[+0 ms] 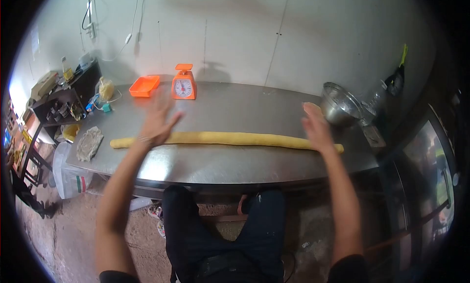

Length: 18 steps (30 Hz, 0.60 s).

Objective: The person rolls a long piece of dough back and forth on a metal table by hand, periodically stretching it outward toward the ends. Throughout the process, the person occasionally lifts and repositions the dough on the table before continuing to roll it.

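Note:
A long yellow dough roll [235, 138] lies from left to right across the metal table [245, 166]. Over its left part is my left hand [159, 119], blurred by motion, with its fingers spread and nothing held. My right hand [317, 127] is over the roll near its right end, fingers stretched out and also holding nothing. Whether either palm touches the dough cannot be made out.
An orange scale [184, 83] and an orange tray [144, 86] stand at the back left. A metal bowl [340, 105] is at the back right. A crumpled cloth [89, 143] lies at the left edge, near a dark shelf [66, 104].

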### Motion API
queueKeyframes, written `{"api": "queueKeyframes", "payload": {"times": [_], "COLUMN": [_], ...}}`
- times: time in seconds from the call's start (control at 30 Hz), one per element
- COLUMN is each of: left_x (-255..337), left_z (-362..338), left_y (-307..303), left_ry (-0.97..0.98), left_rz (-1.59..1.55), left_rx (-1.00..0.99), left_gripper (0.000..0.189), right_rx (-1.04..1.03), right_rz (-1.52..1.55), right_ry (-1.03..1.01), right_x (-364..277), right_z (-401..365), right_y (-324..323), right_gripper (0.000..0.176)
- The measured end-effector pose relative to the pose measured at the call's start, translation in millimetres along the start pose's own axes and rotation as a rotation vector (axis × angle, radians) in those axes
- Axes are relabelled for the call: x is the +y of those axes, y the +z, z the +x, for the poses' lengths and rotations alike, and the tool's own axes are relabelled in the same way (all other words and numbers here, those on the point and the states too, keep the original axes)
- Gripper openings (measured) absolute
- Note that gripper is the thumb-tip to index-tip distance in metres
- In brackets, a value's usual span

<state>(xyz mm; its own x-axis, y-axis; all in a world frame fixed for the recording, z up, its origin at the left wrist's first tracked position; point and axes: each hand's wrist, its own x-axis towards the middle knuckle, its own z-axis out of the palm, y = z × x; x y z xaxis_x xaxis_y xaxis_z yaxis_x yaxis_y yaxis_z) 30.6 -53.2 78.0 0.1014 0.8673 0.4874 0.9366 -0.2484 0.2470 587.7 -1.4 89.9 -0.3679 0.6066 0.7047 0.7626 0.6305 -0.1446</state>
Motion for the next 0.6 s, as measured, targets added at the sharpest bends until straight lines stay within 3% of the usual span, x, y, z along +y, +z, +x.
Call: {"api": "queueKeyframes", "payload": {"times": [0.03, 0.07, 0.1, 0.13, 0.2, 0.27, 0.37, 0.6], "left_x": [39, 78, 102, 126, 146, 140, 138, 148], "left_z": [25, 44, 64, 79, 98, 88, 60, 30], "left_y": [17, 32, 62, 89, 156, 200, 190, 168], "left_ry": [-0.011, 0.063, 0.115, 0.100, -0.009, -0.132, 0.028, 0.134], "left_rz": [-0.035, -0.208, -0.285, -0.303, -0.566, -0.474, -0.018, 0.056], "left_rx": [-0.073, -0.093, -0.082, -0.104, -0.203, -0.396, -0.610, -0.536], "left_gripper": [0.083, 0.084, 0.096, 0.095, 0.099, 0.094, 0.097, 0.098], "right_rx": [0.019, 0.041, -0.018, -0.158, -0.285, -0.515, -0.615, -0.550], "right_rz": [0.139, 0.085, 0.110, 0.076, -0.086, 0.224, -0.234, -0.232], "right_ry": [-0.012, -0.065, -0.001, 0.104, 0.074, 0.206, 0.124, 0.138], "right_x": [-18, -31, -51, -76, -55, -97, -98, -118], "right_z": [21, 40, 53, 63, 54, 44, 13, -8], "right_y": [32, 68, 100, 124, 246, 219, 229, 215], "right_gripper": [0.050, 0.052, 0.055, 0.060, 0.065, 0.068, 0.068, 0.061]}}
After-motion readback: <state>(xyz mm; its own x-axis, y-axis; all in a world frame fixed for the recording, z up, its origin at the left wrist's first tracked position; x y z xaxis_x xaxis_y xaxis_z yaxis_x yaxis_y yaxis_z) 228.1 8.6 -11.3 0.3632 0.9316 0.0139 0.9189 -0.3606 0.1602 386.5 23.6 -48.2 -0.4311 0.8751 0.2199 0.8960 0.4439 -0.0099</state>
